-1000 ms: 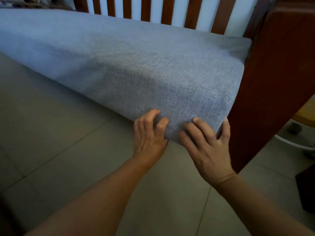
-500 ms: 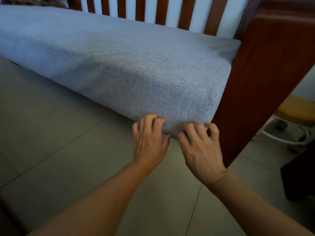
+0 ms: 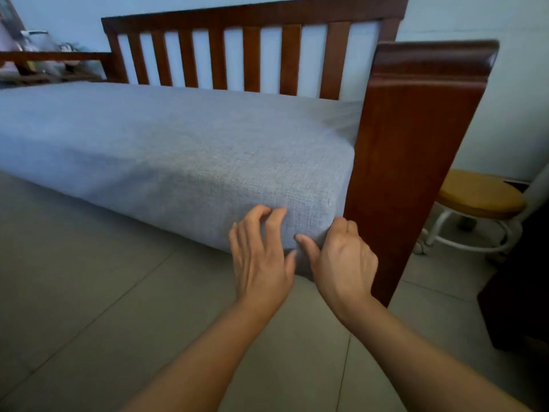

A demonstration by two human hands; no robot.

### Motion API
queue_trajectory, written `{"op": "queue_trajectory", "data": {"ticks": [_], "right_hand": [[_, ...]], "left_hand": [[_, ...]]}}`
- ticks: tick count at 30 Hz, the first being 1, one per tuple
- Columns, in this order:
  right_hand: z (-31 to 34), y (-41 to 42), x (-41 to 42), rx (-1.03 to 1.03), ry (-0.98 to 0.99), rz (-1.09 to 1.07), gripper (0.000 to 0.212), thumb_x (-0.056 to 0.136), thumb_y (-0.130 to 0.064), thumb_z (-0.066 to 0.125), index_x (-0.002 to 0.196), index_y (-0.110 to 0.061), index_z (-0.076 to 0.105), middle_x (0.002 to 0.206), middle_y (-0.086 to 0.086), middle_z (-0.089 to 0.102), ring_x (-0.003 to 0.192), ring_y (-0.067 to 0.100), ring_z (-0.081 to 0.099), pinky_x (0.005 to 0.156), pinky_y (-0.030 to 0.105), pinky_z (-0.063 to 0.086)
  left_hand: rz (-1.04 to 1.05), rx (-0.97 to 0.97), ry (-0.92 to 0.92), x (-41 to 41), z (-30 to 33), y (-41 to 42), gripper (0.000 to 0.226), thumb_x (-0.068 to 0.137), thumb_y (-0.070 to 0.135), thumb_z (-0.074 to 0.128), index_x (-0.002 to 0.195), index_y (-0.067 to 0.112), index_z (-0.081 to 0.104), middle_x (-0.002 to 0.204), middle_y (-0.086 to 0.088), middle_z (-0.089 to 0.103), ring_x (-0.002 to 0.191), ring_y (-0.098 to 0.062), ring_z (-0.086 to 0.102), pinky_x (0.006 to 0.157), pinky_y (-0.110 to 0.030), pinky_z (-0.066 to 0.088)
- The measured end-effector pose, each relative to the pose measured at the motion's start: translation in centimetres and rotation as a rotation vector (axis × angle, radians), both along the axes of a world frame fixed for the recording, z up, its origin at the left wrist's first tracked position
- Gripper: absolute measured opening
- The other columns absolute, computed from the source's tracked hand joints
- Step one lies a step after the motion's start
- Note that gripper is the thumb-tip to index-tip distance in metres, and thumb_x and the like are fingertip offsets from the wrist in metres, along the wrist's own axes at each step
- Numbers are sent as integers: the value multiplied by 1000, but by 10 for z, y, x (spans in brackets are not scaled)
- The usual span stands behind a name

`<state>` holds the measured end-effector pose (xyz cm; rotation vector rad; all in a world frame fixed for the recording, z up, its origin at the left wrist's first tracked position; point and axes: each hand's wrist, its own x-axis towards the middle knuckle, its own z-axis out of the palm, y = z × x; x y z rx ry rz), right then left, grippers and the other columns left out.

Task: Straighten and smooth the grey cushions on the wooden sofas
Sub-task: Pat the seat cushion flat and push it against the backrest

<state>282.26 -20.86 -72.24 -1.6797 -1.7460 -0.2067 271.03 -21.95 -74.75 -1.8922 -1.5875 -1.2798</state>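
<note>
While you crouch at the sofa's right end, the long grey woven-fabric seat cushion (image 3: pixel 166 150) lies flat on the dark reddish-brown wooden sofa frame (image 3: pixel 416 150), running away to the far left, and its near right corner sits directly under your two hands. Your left hand (image 3: pixel 261 257) is on the cushion's front face just short of that corner; your right hand (image 3: pixel 341 260) is at the corner itself, beside the broad wooden end panel. The cushion's right edge is tucked against that panel, with a few soft creases in the fabric at the back right, near the slatted wooden backrest (image 3: pixel 252 58).

Below the cushion's front edge you see a floor of large pale grey tiles (image 3: pixel 89 307). A pale wall stands behind the backrest. To the right of the sofa, a round stool with a mustard-yellow seat and white tubular legs (image 3: pixel 481 197) stands on the tiles, and a dark piece of furniture fills the right edge of the view. Blurred clutter lies at the far left, too unclear to name.

Your left hand is spread loosely, fingertips bent and resting on the fabric, gripping nothing. Your right hand is curled at the corner, thumb pressed on the front face and fingers hooked round the end, pinching the cushion corner.
</note>
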Motion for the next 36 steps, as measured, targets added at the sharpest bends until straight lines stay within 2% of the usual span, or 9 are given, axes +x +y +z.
{"op": "queue_trajectory", "data": {"ticks": [2,6,8,14,18,24,28,31,36], "right_hand": [[-1,0,2,27,-23,25,46,67,-41,81,72,-4,55,64,13,58,45,32,57,45,23,23],[-1,0,10,-55,36,102,31,95,-39,51,91,-8,51,98,13,63,84,39,62,61,35,32],[-2,-1,13,-21,88,161,25,97,-36,47,86,-14,45,98,12,63,87,39,60,64,36,33],[-9,7,21,52,111,261,33,90,-23,56,67,-20,32,65,11,60,56,39,56,50,36,35],[-12,5,25,160,95,260,36,85,-26,60,66,-21,29,57,4,51,45,33,51,44,27,24],[-26,-4,23,201,-103,236,45,68,-27,80,88,-11,43,81,7,51,59,23,54,40,25,29],[-46,-14,28,81,-110,229,60,63,-28,83,101,-13,39,95,8,50,70,22,56,46,30,44],[-60,-20,29,-13,-130,199,76,64,-34,84,118,-11,37,114,12,50,89,27,59,65,37,53],[-57,-20,20,130,-179,172,74,68,-17,78,127,1,36,133,25,41,111,37,48,82,44,47]], "left_hand": [[0,15,21,-1,6,2,80,65,17,77,134,14,35,127,-8,34,114,-28,41,96,-56,38],[27,25,65,-3,20,10,73,72,17,70,138,16,38,134,-7,36,119,-27,38,102,-62,32],[25,25,106,-5,27,13,64,76,24,60,136,17,40,136,-4,38,121,-26,38,102,-60,30],[-78,19,135,-6,39,21,57,79,23,46,135,15,43,137,-1,48,127,-21,39,101,-54,36],[-61,44,133,-4,33,19,58,79,20,50,136,18,39,139,-4,46,129,-22,38,100,-55,37],[-7,-70,129,-1,0,-1,96,65,19,81,145,21,27,152,-9,19,138,-27,22,103,-64,30],[-16,-167,87,-9,-26,-14,85,65,18,80,136,17,35,141,-10,29,127,-29,34,100,-61,35],[38,-278,64,-17,-48,-22,78,65,21,82,130,19,38,132,-6,35,121,-25,36,102,-61,33],[74,-340,77,-13,-55,-21,77,68,24,79,132,19,37,136,-13,37,126,-28,34,104,-63,28]]}}
